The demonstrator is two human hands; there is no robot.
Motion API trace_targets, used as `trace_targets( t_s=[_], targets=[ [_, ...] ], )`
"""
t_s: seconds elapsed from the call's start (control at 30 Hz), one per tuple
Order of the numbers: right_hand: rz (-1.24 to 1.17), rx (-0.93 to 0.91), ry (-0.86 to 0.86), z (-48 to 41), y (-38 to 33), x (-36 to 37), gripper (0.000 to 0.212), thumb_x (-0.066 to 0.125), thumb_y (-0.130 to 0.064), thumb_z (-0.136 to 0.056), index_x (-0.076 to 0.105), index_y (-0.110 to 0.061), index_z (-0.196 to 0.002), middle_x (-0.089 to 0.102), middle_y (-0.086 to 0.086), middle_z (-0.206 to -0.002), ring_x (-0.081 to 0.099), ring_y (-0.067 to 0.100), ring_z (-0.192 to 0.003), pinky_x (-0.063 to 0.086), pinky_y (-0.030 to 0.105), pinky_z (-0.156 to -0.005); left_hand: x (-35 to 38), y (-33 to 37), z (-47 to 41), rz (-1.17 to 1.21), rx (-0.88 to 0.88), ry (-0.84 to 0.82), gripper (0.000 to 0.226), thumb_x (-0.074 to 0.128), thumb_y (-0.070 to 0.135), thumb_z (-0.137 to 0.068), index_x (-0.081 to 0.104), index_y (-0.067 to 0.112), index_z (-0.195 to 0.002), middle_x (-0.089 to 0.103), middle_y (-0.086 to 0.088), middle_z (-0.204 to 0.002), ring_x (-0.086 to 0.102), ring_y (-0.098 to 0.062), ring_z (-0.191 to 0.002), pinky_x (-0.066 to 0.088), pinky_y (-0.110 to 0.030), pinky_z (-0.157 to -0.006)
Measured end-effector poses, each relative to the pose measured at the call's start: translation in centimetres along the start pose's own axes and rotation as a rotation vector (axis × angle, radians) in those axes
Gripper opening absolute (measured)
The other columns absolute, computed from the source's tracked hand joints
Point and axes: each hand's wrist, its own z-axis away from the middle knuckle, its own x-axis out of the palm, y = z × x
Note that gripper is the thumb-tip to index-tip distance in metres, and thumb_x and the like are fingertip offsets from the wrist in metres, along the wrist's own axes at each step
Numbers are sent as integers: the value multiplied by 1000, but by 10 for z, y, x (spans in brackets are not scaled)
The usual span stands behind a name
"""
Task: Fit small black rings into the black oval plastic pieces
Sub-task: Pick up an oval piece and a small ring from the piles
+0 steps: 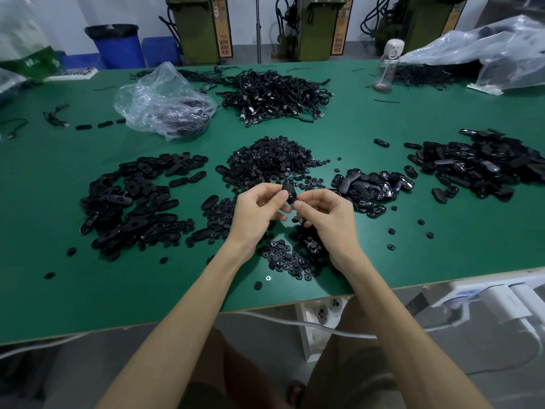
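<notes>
A black oval piece [289,191] is held just above a green worktable [354,122], pinched between both hands of a seated person. The left hand [256,212] grips its upper part between curled thumb and forefinger, while the right hand [323,214] pinches its lower end with thumb and fingertips, the other fingers folded under. Whether a ring already sits in the piece cannot be told. Directly beyond the hands lies a heap of small black rings [271,159], with more rings [283,258] scattered on the table beneath the wrists. A wide pile of oval pieces [132,202] spreads to the left; a smaller, glossier pile [371,187] lies to the right, and a larger one [483,163] sits farther right. Toward the table's far side are a tangle of black cables [274,93], a crumpled clear plastic bag [165,101] and a clear water bottle [386,66]. A blue bin [116,47] stands on the floor behind the table.
</notes>
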Motion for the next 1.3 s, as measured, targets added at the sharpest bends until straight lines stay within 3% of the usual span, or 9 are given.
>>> trace_targets(
  t_s=[0.23, 0.4, 0.5, 0.63, 0.8, 0.93, 1.1, 1.3],
  targets=[
    [-3, -6, 39, 1, 1, -1, 6, 79, -11, -90, 76, -16, -92, 76, 0, -83, 67, 13, -77, 55, 26, -64, 1, -1, 1, -5, 8, -15, 5, 71, 10, -97, 74, 11, -102, 77, -4, -85, 74, -22, -78, 60, -29, -68],
    [2, -18, 26, 1, 0, -1, 9, 76, -9, -92, 77, -18, -92, 76, 2, -85, 64, 13, -76, 55, 27, -63, 2, -1, 1, 38, 25, -15, 8, 63, 7, -103, 69, 5, -106, 78, -8, -97, 77, -25, -92, 63, -32, -71],
    [8, -27, 17, 0, 0, 0, 10, 75, -8, -93, 77, -18, -93, 77, -1, -86, 65, 10, -76, 54, 24, -62, 2, -2, 1, 62, 20, -9, 6, 59, 6, -104, 64, 6, -106, 78, -9, -93, 78, -30, -83, 63, -33, -67],
    [16, -25, 19, 0, 0, 0, 8, 76, -9, -92, 77, -17, -93, 75, -5, -82, 62, 9, -75, 53, 24, -63, 1, -5, 1, -14, 50, -19, 13, 60, 5, -103, 68, 8, -113, 73, -15, -92, 68, -19, -69, 57, -30, -64],
    [6, -10, 37, 1, -1, 0, 8, 75, -9, -92, 77, -15, -95, 75, 0, -84, 63, 13, -78, 54, 28, -64, 0, -4, 0, -117, 89, -38, 25, 64, 4, -100, 75, 24, -112, 71, 14, -73, 59, -2, -65, 50, -18, -62],
    [29, -15, 44, 1, 0, 0, 8, 75, -7, -92, 76, -14, -96, 75, 5, -88, 65, 14, -79, 55, 28, -64, 2, -1, 2, -143, 109, -77, 34, 65, -3, -97, 74, 21, -118, 77, 17, -90, 63, 4, -72, 51, -15, -66],
    [82, -50, 51, 1, 1, -1, 7, 75, -11, -93, 77, -17, -96, 76, -1, -89, 67, 12, -81, 55, 29, -67, 1, -3, 1, -137, 82, -38, 21, 78, 8, -91, 75, 23, -106, 78, 0, -93, 73, -8, -82, 57, -23, -70],
    [173, -92, 82, 2, 0, -1, 9, 74, -13, -93, 77, -22, -94, 75, -7, -85, 64, 5, -78, 52, 29, -74, 0, -2, 1, -91, 74, -29, 20, 80, 6, -89, 77, 24, -96, 78, 3, -79, 71, -11, -69, 58, -25, -65]
  ],
)
